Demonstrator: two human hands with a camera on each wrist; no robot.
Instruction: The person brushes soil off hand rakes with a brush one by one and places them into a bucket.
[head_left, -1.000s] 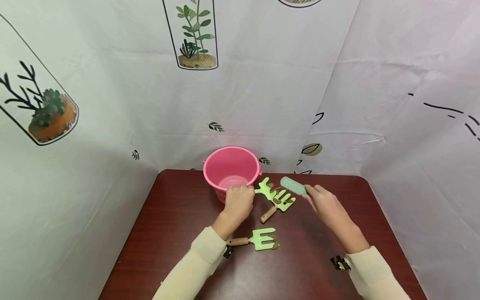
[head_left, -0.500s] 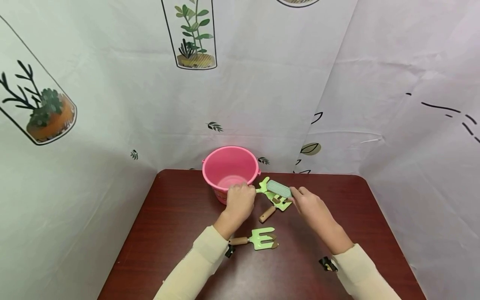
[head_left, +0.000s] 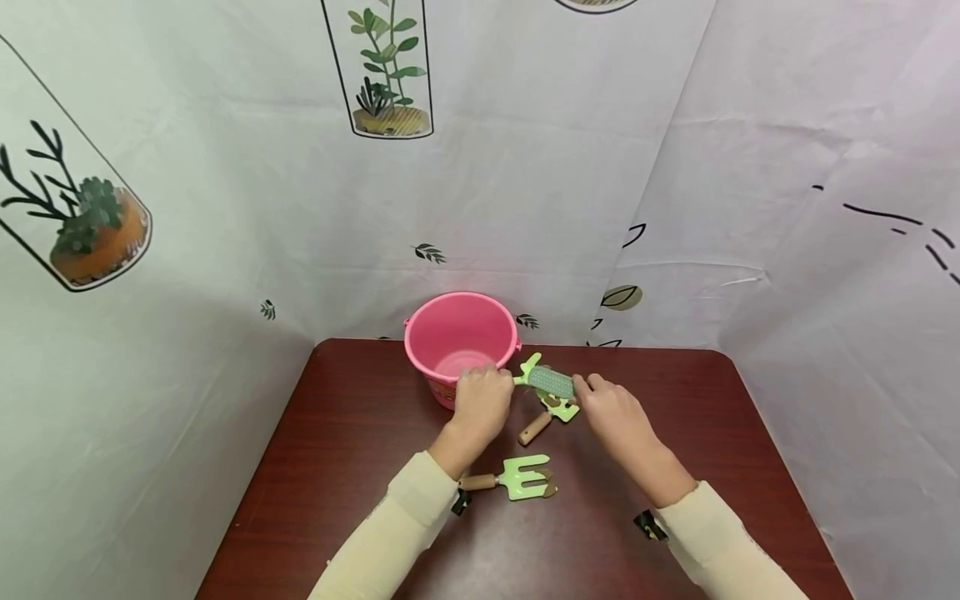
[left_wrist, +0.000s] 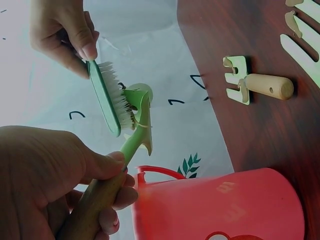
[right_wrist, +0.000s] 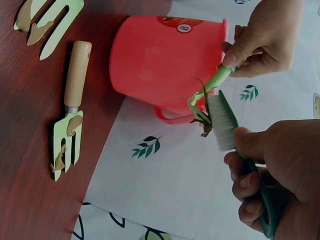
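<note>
My left hand (head_left: 480,407) grips the wooden handle of a light green hand rake (left_wrist: 134,142), raised beside the pink bucket's rim. In the left wrist view, its pronged head points away from the hand. My right hand (head_left: 617,417) holds a green scrub brush (head_left: 551,382) by its handle, thumb along its back. The brush's white bristles (right_wrist: 222,124) touch the rake's head, where brown residue shows in the right wrist view. From the head view, the brush covers part of the rake's prongs.
The pink bucket (head_left: 441,390) stands at the table's back edge. One brown-smeared garden fork (head_left: 517,479) lies near the left forearm; another fork (head_left: 536,428) lies below the brush. A patterned white cloth (head_left: 525,208) hangs behind the dark red table (head_left: 360,450).
My right hand has moved left with the brush, bringing it from beside the rake to over its head. The left hand has stayed nearly still, gripping the rake.
</note>
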